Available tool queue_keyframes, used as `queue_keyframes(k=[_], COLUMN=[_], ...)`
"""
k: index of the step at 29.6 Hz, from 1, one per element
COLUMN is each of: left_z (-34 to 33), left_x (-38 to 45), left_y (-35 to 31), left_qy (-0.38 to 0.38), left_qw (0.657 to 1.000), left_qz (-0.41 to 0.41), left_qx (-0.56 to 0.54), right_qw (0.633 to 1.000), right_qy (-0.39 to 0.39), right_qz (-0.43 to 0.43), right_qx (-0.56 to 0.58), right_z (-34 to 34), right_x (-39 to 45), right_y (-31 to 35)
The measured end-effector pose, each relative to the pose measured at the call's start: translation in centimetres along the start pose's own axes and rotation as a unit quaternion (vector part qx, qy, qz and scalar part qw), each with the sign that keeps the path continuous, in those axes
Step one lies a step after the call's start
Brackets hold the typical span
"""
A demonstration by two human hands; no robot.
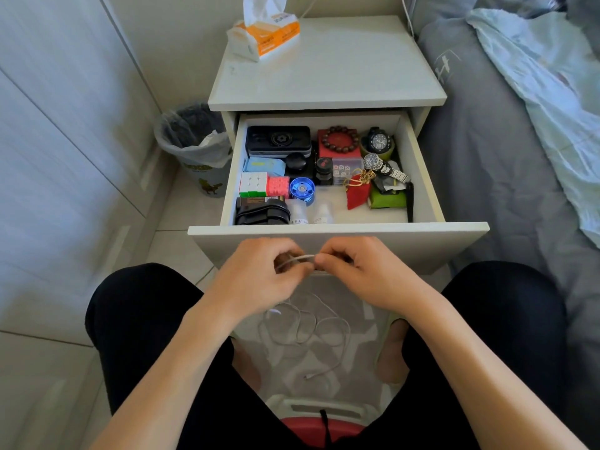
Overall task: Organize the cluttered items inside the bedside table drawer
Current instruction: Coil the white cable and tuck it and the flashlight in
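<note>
Down in front of the open drawer [337,233], the left hand [259,277] has its fingers curled around a small coil of white cable [297,258], keeping the loops from springing loose. Right beside it, the right hand [363,274] pinches the same cable where it leaves the coil, likely feeding another turn. The free end trails in slack loops between the knees, not yet gathered in.

Into the drawer now, left side first: one large black case [278,141] at the back, two puzzle cubes [264,185] side by side, one blue metal spool [302,189]. In the middle, one bead bracelet [340,139] sits on a red box, one red pouch [358,191] in front. On the right are two watches [378,151]. The front middle is bare, probably room for the coil.
</note>
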State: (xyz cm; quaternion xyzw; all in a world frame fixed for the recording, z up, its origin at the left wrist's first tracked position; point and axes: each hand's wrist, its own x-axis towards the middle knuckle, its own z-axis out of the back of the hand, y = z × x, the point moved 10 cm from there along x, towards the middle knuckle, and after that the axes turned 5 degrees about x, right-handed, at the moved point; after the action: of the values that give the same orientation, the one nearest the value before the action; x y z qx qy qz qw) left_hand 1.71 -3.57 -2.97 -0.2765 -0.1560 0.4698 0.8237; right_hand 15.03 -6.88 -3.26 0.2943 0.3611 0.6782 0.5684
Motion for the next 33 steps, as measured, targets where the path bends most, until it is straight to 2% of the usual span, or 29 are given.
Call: queue_keyframes(k=[2,4,6,8,10,12,14,18,22,24,27,29,33], left_z=[-0.3,0.2,0.3,0.1,-0.4,-0.6,-0.3,1.3,2.1,1.5,-0.5,-1.8,-2.8], left_x=[0.7,1.3,1.4,1.5,1.6,1.6,1.4,0.8,-0.2,-0.6,-1.5,-2.3,-3.6], left_y=[-0.7,-0.2,1.2,1.8,1.5,1.1,0.9,1.2,1.7,2.0,0.7,0.0,0.3], left_qy=[0.045,0.058,0.044,0.020,0.014,0.010,0.006,-0.017,-0.022,-0.010,0.030,0.048,0.040], left_qw=[0.998,0.980,0.926,0.872,0.845,0.828,0.819,0.800,0.783,0.772,0.744,0.745,0.760], left_qz=[-0.002,0.042,0.121,0.162,0.171,0.177,0.176,0.162,0.164,0.173,0.170,0.167,0.174], left_qx=[-0.052,-0.187,-0.354,-0.461,-0.506,-0.533,-0.547,-0.577,-0.599,-0.612,-0.646,-0.645,-0.625], right_qw=[1.000,0.997,0.990,0.982,0.981,0.978,0.970,0.950,0.928,0.917,0.895,0.873,0.831], right_qy=[-0.022,-0.052,-0.086,-0.103,-0.056,0.039,0.100,0.118,0.006,-0.114,-0.308,-0.370,-0.420], right_qz=[0.001,-0.024,-0.067,-0.102,-0.117,-0.117,-0.107,-0.170,-0.192,-0.176,-0.142,-0.131,-0.120], right_qx=[0.019,0.050,0.089,0.123,0.143,0.170,0.193,0.235,0.320,0.339,0.290,0.290,0.344], right_z=[0.4,1.2,1.3,0.1,-2.6,-6.3,-9.0,-10.1,-6.6,-4.0,0.1,1.1,2.4], right_x=[0.2,0.2,-0.1,-0.4,-0.7,-0.7,-0.4,-0.8,-2.8,-3.3,-5.8,-7.4,-9.0], right_y=[-0.1,-1.3,-3.0,-4.2,-4.5,-3.8,-2.9,-4.2,-5.9,-6.0,-5.4,-4.6,-4.1])
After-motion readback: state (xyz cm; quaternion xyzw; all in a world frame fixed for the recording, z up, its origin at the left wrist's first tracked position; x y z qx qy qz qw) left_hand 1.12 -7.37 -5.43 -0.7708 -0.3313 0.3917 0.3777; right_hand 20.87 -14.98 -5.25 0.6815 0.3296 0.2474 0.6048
